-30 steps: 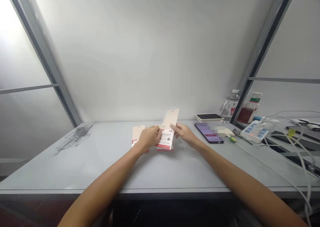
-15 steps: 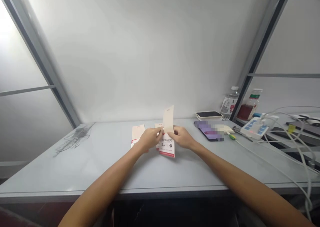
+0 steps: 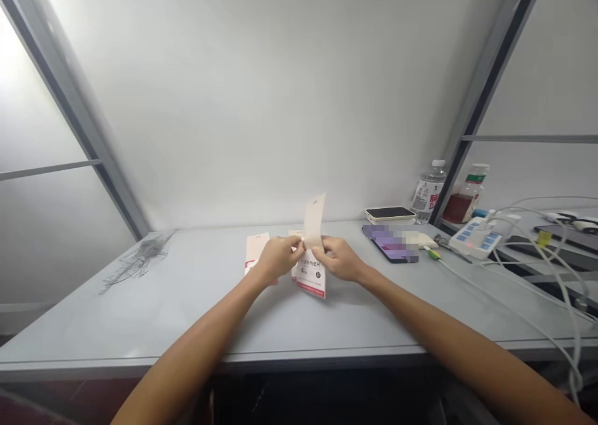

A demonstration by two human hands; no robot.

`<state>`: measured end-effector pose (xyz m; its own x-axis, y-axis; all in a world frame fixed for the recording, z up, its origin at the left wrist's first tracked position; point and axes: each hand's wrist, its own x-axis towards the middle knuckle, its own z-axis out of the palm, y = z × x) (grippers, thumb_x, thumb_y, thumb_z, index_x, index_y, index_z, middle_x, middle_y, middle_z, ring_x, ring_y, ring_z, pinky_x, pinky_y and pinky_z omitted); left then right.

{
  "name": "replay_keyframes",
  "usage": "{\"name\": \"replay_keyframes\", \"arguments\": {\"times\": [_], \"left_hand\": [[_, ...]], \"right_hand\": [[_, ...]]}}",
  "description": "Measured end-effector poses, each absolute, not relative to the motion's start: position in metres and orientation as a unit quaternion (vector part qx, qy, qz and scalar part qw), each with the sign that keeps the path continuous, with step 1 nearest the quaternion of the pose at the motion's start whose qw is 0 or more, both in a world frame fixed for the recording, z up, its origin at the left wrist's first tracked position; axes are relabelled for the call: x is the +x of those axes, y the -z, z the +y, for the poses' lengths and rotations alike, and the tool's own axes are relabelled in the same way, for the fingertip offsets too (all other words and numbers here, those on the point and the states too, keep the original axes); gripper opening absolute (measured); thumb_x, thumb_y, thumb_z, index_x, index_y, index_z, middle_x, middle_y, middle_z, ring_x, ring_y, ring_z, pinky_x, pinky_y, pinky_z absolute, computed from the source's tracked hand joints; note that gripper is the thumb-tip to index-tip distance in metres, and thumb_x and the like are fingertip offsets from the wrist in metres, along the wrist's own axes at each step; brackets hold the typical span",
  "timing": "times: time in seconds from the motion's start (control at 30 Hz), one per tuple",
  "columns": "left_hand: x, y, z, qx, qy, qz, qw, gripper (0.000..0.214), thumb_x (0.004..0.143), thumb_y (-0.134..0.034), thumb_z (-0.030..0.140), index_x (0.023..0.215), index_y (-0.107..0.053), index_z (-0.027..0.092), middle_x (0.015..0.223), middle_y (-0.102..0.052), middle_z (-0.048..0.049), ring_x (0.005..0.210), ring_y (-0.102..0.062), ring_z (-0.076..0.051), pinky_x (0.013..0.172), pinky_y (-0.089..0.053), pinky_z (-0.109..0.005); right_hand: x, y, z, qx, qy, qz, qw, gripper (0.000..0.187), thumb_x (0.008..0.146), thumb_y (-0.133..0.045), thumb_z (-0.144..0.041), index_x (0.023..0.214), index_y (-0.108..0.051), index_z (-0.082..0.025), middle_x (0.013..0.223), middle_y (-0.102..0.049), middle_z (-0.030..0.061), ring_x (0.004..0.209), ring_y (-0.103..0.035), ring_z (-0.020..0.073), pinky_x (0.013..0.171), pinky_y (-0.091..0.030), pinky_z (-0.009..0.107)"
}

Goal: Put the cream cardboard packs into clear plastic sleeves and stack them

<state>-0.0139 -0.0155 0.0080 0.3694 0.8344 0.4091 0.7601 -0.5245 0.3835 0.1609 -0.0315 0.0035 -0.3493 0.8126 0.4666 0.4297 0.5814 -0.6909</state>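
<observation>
Both my hands grip a flat cardboard packet [image 3: 310,278], white with red edging and dark printed characters, its plain cream flap [image 3: 314,218] standing upward. My left hand [image 3: 281,255] pinches the packet's left side near the fold. On the right side, my right hand [image 3: 340,258] is closed with the thumb in front and fingers behind. A similar cream, red and white packet [image 3: 256,245] lies on the table partly behind my left hand. Another packet [image 3: 293,233] shows only in part between my left hand and the held one.
On the right lie a phone with a purple screen [image 3: 390,247], a white-cased phone [image 3: 390,214] and a white power strip [image 3: 476,238] with tangled cables. A water bottle [image 3: 428,194] and a jar of red liquid [image 3: 462,204] stand behind. Dark scribbles [image 3: 142,258] mark the table's left.
The held packet has tilted slightly, its lower end shifting a little toward me and left. Both hands keep their hold in nearly the same place.
</observation>
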Motion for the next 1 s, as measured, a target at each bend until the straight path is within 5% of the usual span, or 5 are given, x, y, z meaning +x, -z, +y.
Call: {"name": "replay_keyframes", "arguments": {"times": [0.37, 0.57, 0.73, 0.83, 1.0], "left_hand": [[-0.018, -0.018, -0.009, 0.731, -0.358, 0.534, 0.229, 0.031, 0.079, -0.041, 0.036, 0.070, -0.062, 0.015, 0.062, -0.062, -0.0019, 0.042, -0.053, -0.010, 0.041, -0.037, -0.020], [-0.025, -0.023, -0.011, 0.707, -0.445, 0.515, 0.195, 0.044, 0.078, -0.050, 0.036, 0.119, -0.042, 0.026, 0.097, -0.063, -0.0024, 0.058, -0.059, -0.009, 0.054, -0.046, -0.022], [-0.024, -0.023, -0.009, 0.711, -0.457, 0.447, 0.292, 0.020, 0.077, -0.049, 0.035, 0.090, -0.057, 0.021, 0.106, -0.060, -0.0041, 0.092, -0.058, -0.018, 0.061, -0.050, -0.025], [-0.023, -0.023, -0.008, 0.696, -0.450, 0.394, 0.397, 0.027, 0.079, -0.046, 0.039, 0.088, -0.059, 0.018, 0.108, -0.059, -0.0072, 0.097, -0.056, -0.020, 0.066, -0.051, -0.028], [-0.021, -0.022, -0.009, 0.707, -0.445, 0.383, 0.394, 0.028, 0.074, -0.055, 0.044, 0.075, -0.059, 0.016, 0.119, -0.054, -0.0069, 0.096, -0.055, -0.018, 0.072, -0.050, -0.029]], "right_hand": [[0.159, -0.001, -0.033, -0.369, -0.233, -0.785, 0.439, 0.024, 0.083, -0.045, -0.033, 0.073, -0.061, -0.018, 0.077, -0.063, 0.0043, 0.069, -0.058, 0.0171, 0.061, -0.044, 0.027], [0.157, 0.002, -0.027, -0.329, -0.405, -0.694, 0.496, 0.030, 0.080, -0.051, -0.041, 0.096, -0.057, -0.017, 0.090, -0.066, 0.0066, 0.084, -0.062, 0.0209, 0.070, -0.049, 0.032], [0.161, 0.000, -0.021, -0.298, -0.451, -0.654, 0.529, 0.037, 0.076, -0.058, -0.041, 0.104, -0.054, -0.018, 0.101, -0.065, 0.0072, 0.092, -0.062, 0.0206, 0.077, -0.049, 0.032], [0.163, -0.002, -0.020, -0.318, -0.466, -0.635, 0.527, 0.035, 0.077, -0.057, -0.043, 0.101, -0.056, -0.017, 0.097, -0.067, 0.0069, 0.088, -0.063, 0.0207, 0.074, -0.050, 0.032], [0.166, -0.002, -0.017, -0.370, -0.483, -0.615, 0.501, 0.037, 0.081, -0.049, -0.050, 0.090, -0.059, -0.016, 0.083, -0.068, 0.0066, 0.077, -0.064, 0.0205, 0.066, -0.050, 0.030]]}}
